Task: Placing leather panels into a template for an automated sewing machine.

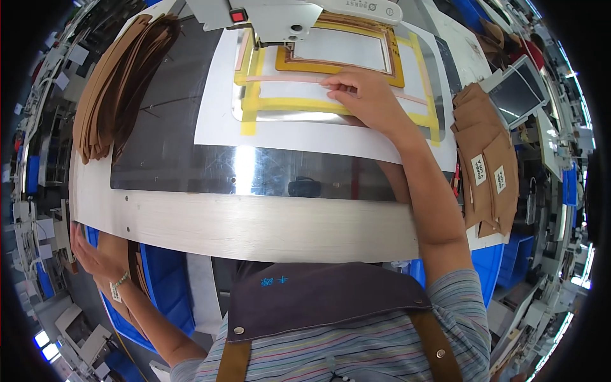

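My right hand (359, 99) is over the machine's bed, its fingers bent and drawn together at a thin pink strip (280, 79). Whatever its fingertips may hold is too small to make out. Beneath it lies a white sheet (219, 130) with a rectangle of yellow tape (299, 105). Just beyond the hand is a yellow-edged rectangular frame (396, 63) under the white machine head (267, 19). My left hand (92, 258) hangs beyond the left table edge with fingers stretched out, beside brown fabric pieces (113, 245) in a blue bin (167, 280); no held thing shows in it.
A stack of folded brown fabric (121, 83) lies at the far left of the table. Labelled brown pieces (490, 162) lie at the right, near a tilted screen (519, 92). A pale front ledge (273, 226) runs before me. Another blue bin (489, 270) stands below right.
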A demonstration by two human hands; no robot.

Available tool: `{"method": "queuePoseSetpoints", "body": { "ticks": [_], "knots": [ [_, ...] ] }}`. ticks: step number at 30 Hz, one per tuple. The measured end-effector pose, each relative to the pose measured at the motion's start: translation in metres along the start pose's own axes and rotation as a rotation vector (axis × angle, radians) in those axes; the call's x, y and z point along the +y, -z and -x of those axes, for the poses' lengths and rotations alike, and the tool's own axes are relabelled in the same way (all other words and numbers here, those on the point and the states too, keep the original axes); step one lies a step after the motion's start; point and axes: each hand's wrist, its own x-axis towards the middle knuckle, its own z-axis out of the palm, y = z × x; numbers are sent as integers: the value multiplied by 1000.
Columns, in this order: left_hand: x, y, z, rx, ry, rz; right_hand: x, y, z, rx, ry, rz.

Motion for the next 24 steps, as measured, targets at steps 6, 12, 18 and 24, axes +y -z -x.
{"method": "queuePoseSetpoints", "body": {
  "ticks": [6, 12, 18, 24],
  "knots": [
    [216, -123, -58, -509, 69, 958, 6, -2, -2, 23, -52, -90],
    [343, -188, -73, -834, -344, 901, 13, -5, -3, 11, 127, -15],
    [355, -219, -53, -913, -209, 907, 20, -7, -5, 13, 185, 32],
    [354, -219, -57, -898, -157, 981, 17, -5, -8, 151, 302, 83]
  ]
}}
